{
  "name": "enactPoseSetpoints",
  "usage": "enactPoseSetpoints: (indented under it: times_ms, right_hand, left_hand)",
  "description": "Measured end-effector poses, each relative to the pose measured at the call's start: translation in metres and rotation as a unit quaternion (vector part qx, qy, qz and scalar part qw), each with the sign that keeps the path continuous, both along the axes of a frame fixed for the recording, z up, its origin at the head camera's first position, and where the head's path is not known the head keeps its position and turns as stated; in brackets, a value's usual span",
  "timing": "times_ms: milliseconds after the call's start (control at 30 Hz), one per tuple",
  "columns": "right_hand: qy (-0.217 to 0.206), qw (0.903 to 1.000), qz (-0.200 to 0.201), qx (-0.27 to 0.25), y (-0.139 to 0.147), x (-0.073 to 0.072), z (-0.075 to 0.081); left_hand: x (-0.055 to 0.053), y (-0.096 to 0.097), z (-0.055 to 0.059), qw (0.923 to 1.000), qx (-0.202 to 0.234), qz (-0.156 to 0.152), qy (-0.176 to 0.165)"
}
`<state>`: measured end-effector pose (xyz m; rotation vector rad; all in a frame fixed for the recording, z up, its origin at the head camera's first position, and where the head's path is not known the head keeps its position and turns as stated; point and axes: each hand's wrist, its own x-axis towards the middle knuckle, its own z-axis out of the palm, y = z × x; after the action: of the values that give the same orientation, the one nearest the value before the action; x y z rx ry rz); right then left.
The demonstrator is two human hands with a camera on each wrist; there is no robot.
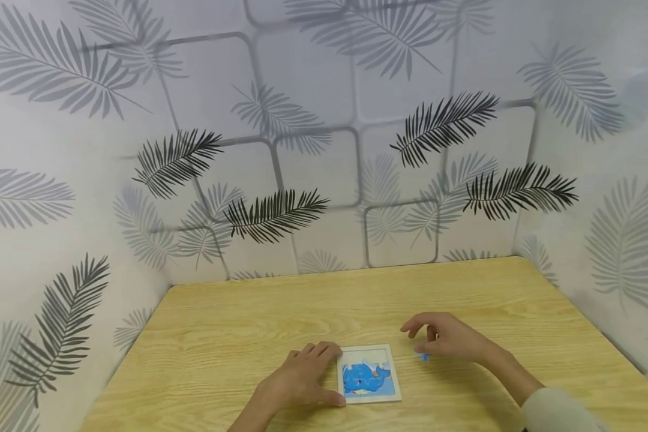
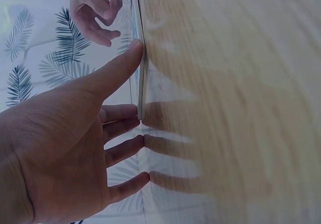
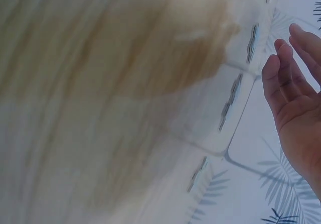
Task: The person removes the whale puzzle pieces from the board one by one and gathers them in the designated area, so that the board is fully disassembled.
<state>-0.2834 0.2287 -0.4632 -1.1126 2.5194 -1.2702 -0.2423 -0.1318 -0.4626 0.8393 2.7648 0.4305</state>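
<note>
A square jigsaw puzzle (image 1: 396, 387) with a pale frame and a blue whale picture lies flat on the table. My left hand (image 1: 306, 375) is at its left side, thumb and fingertips touching the frame's edge (image 2: 142, 83). The other left fingertips rest on the tabletop. To the right of the puzzle, my right hand (image 1: 453, 339) hovers over the table with loosely bent fingers and nothing visible between them. Below its thumb shows a small blue puzzle piece (image 1: 424, 356). In the right wrist view, thin puzzle pieces (image 3: 230, 102) lie apart from the fingers; their faces cannot be made out.
The wood-grain table (image 1: 237, 324) reaches back to a pale wall (image 1: 313, 234) with a leaf pattern. Similar leaf-patterned surfaces stand at the left and right of the table. A light sleeve (image 1: 558, 411) covers part of the right forearm.
</note>
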Motion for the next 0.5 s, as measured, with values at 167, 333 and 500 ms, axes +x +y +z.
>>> enactPoseSetpoints:
  times_ms: [167, 333, 500]
  right_hand:
    - [-0.023, 0.9997, 0.008, 0.004, -0.023, 0.001, -0.003]
    - [-0.043, 0.9989, 0.013, 0.011, -0.047, 0.003, -0.004]
    - [-0.052, 0.9981, 0.027, 0.020, -0.068, 0.005, -0.006]
  left_hand:
    - [0.003, 0.001, 0.006, 0.9999, -0.013, 0.011, -0.002]
    - [0.006, 0.005, 0.012, 0.9993, -0.025, 0.026, -0.007]
    - [0.007, 0.006, 0.013, 0.9994, -0.026, 0.022, -0.002]
